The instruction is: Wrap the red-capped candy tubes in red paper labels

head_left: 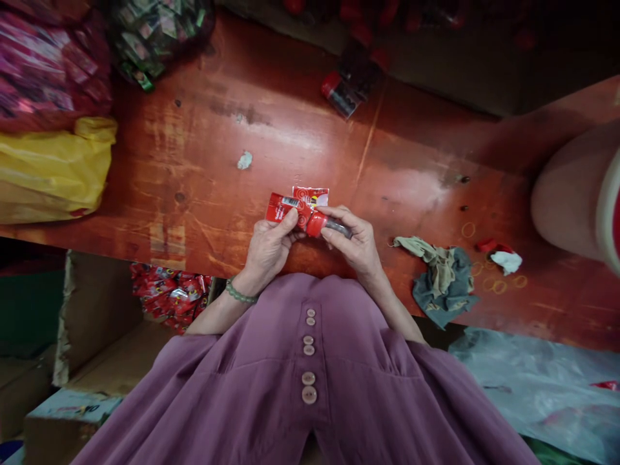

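Note:
My left hand (271, 247) is closed on a red printed packet (278, 208) with a barcode label, thumb on top. My right hand (356, 240) pinches a small dark bottle with a red cap (317, 224), its cap end pointing left against the packet. Just beyond the fingers shows another red printed piece (310, 194) with a yellow and black picture; whether it joins the packet I cannot tell. Both hands are close together at the table's front edge. Similar red-capped dark bottles (341, 93) lie farther back on the table.
The red table (217, 142) carries rags (443, 278), rubber bands (494, 284) and a pale bucket (576, 187) at right. Bags of packets (53, 71) and a yellow bag (58, 168) sit at left. Below the edge, red packets (172, 294) lie near a cardboard box (97, 316).

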Demonstrator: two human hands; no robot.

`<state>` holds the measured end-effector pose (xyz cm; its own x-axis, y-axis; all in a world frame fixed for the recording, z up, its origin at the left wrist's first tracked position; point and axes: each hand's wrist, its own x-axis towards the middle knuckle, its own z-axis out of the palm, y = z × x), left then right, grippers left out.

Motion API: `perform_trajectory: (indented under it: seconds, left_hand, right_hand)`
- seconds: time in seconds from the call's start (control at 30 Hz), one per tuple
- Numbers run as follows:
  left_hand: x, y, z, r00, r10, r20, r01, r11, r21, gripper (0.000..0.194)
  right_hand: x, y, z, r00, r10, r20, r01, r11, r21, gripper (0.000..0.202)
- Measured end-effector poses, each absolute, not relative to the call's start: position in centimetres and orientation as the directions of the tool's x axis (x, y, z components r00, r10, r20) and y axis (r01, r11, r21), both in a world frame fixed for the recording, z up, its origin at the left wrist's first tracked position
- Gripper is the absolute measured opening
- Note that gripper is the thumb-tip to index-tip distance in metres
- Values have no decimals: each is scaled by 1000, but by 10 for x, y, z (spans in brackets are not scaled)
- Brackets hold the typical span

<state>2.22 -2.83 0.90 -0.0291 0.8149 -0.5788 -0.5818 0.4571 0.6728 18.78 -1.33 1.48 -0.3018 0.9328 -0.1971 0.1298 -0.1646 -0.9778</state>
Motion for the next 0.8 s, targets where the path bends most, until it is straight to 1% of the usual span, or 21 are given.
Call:
perform_trajectory:
  seconds: [0.23,0.4,0.5,0.6,0.73,0.8]
  left_hand:
    - [20,-25,11,3,815,-579,-551,485,679,33]
    - [18,-27,11,15,838,-545,-438,496,750,31]
    - [18,-29,9,32,838,-545,-416,506,755,31]
    - [18,-29,7,73,821,-566,-427,538,726,33]
    - [19,-28,6,70,807,-586,-433,554,711,37]
    - [19,-28,6,61,802,-594,-434,557,708,37]
  right_hand:
    - [191,-8,19,-362,924,-119,154,-67,-986,33]
    - [191,-6,24,-405,912,-70,177,3,-984,36]
    - [191,-5,26,-396,916,-65,211,22,-977,34]
    - [193,-4,24,-387,917,-92,213,-9,-977,30]
    - [199,-1,17,-407,893,-189,147,-140,-979,28]
    - [200,0,16,-419,888,-189,148,-138,-979,28]
